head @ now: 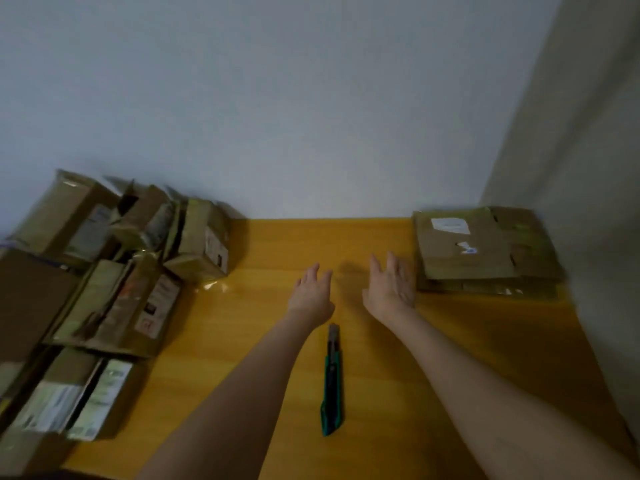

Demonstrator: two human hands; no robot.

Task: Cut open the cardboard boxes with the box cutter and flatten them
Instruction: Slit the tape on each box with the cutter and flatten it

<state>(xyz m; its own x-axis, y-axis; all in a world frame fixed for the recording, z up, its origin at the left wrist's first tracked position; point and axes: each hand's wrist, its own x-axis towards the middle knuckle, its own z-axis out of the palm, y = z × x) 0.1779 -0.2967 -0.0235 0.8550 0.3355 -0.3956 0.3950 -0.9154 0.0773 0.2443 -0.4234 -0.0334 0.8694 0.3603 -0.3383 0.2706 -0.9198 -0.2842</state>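
progress: partial. flattened boxes (478, 251) stacked at bench (415, 375) far right; many unflattened boxes (114, 289) piled at left, not yet done. left grip (311, 292) and right grip (391, 285): fingers straight, holding nothing. box cutter (332, 379) lies on the bench between the forearms, untouched.

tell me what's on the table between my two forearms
In the head view, the green box cutter lies on the yellow table between them, nearer the camera than the left hand and right hand; neither holds it.
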